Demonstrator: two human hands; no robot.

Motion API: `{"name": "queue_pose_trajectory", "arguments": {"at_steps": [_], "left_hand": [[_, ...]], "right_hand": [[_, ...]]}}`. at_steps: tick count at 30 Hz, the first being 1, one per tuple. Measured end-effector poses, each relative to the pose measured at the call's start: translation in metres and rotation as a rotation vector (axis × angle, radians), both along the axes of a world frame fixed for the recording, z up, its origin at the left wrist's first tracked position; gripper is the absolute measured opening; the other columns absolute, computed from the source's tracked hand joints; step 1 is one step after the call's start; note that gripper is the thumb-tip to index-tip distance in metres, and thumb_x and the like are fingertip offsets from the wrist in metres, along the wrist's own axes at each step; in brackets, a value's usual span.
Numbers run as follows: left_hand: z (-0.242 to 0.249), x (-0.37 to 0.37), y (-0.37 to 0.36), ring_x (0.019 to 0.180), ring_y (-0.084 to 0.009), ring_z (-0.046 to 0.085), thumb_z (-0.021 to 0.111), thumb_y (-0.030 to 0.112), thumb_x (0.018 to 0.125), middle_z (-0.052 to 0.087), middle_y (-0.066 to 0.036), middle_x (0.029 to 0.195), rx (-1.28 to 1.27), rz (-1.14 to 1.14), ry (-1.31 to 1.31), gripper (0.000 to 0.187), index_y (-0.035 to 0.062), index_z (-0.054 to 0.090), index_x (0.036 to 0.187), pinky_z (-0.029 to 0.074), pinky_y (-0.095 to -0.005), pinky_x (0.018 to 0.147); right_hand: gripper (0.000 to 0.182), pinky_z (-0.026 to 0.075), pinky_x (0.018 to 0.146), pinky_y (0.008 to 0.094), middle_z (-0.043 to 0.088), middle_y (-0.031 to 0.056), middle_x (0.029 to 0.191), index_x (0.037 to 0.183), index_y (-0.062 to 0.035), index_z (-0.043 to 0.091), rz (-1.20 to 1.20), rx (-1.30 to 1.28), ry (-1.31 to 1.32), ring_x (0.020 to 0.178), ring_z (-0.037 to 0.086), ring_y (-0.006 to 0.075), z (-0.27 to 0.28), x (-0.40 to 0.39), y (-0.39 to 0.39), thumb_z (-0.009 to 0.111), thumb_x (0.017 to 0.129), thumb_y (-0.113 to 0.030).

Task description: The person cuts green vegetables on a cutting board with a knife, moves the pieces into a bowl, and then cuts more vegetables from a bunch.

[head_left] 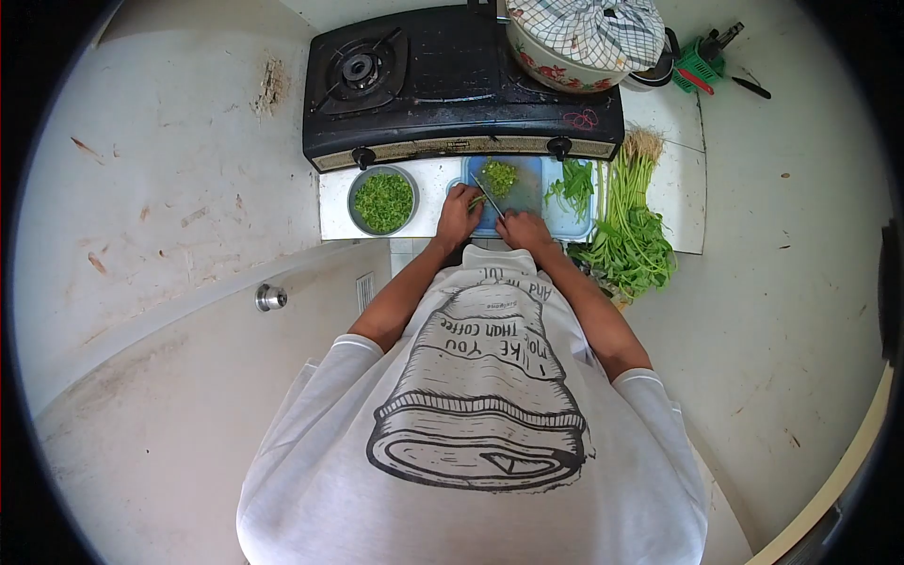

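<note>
On a blue cutting board (530, 195), my right hand (527, 232) grips the handle of a knife (489, 198). The blade points up and to the left across the board. My left hand (458, 217) is closed on green stems (477, 201) beside the blade; its fingertips are partly hidden. Finely chopped greens (499, 176) lie in a small heap just past the blade. Some loose leaves (573, 185) rest at the right of the board. To the left, a round grey bowl (352, 213) holds more chopped greens.
A bunch of long-stemmed leafy greens (633, 221) with roots lies right of the board. Behind stands a black gas stove (452, 94) bearing a flowered pot (565, 73) covered with a checked cloth (589, 33). A green basket (699, 66) with utensils sits at the back right.
</note>
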State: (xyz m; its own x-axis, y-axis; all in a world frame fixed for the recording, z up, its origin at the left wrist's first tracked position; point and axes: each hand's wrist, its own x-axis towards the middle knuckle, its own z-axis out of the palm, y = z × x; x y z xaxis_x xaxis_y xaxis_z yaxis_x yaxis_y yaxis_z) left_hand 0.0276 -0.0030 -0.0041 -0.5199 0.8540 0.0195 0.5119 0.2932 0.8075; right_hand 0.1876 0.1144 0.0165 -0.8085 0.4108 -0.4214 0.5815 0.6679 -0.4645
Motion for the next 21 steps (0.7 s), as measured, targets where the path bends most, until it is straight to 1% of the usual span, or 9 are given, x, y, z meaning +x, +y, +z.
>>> {"name": "queue_pose_trajectory", "arguments": {"at_steps": [3,6,9,12,18,21], "left_hand": [[0.0,-0.001,-0.001,0.099,-0.0403,0.062,0.07,0.002,0.086,0.064,-0.02,0.101,0.013,-0.006,0.003,0.019,0.0008,0.071,0.105,0.051,-0.0469,0.089],[0.001,0.0,-0.001,0.099,-0.0403,0.062,0.07,0.001,0.086,0.065,-0.02,0.102,0.003,-0.005,0.021,0.019,0.0005,0.071,0.105,0.051,-0.0465,0.089],[0.003,0.0,-0.001,0.098,-0.0403,0.062,0.07,0.001,0.087,0.065,-0.02,0.102,-0.006,0.002,0.011,0.018,0.0,0.071,0.105,0.052,-0.0463,0.089],[0.003,0.001,0.0,0.098,-0.0404,0.062,0.07,0.002,0.087,0.065,-0.02,0.102,0.002,0.008,0.017,0.017,-0.0004,0.071,0.104,0.052,-0.0464,0.089],[0.002,0.003,-0.003,0.097,-0.0405,0.062,0.071,0.002,0.087,0.064,-0.02,0.101,-0.022,0.024,0.031,0.016,-0.0003,0.071,0.103,0.051,-0.047,0.087],[0.002,0.005,-0.001,0.096,-0.0403,0.062,0.071,0.002,0.088,0.064,-0.019,0.1,-0.005,0.029,0.042,0.015,-0.0001,0.071,0.102,0.051,-0.047,0.087]], "right_hand": [[0.044,0.058,0.081,0.0544,0.073,0.027,0.089,0.097,0.0006,0.07,0.029,0.022,0.045,0.087,0.073,0.0443,-0.001,-0.001,-0.001,0.049,0.103,-0.037],[0.044,0.059,0.082,0.053,0.074,0.0268,0.091,0.098,0.0012,0.07,0.058,-0.009,0.042,0.086,0.073,0.0435,-0.003,-0.008,0.001,0.048,0.104,-0.036],[0.048,0.056,0.086,0.0548,0.074,0.0276,0.094,0.098,0.0023,0.07,0.042,-0.026,-0.008,0.091,0.072,0.0452,-0.004,-0.013,0.0,0.046,0.107,-0.039],[0.049,0.056,0.087,0.0549,0.074,0.0275,0.095,0.098,0.0026,0.07,0.017,-0.021,0.024,0.091,0.072,0.0447,-0.004,-0.01,-0.002,0.046,0.107,-0.039],[0.048,0.057,0.085,0.0556,0.073,0.0284,0.094,0.098,0.0022,0.07,0.048,-0.022,0.002,0.091,0.073,0.0444,0.0,-0.002,-0.001,0.047,0.106,-0.039],[0.046,0.059,0.08,0.0514,0.075,0.0234,0.092,0.093,0.0007,0.073,0.089,0.034,0.015,0.084,0.074,0.0411,-0.004,0.011,-0.003,0.05,0.104,-0.037]]}}
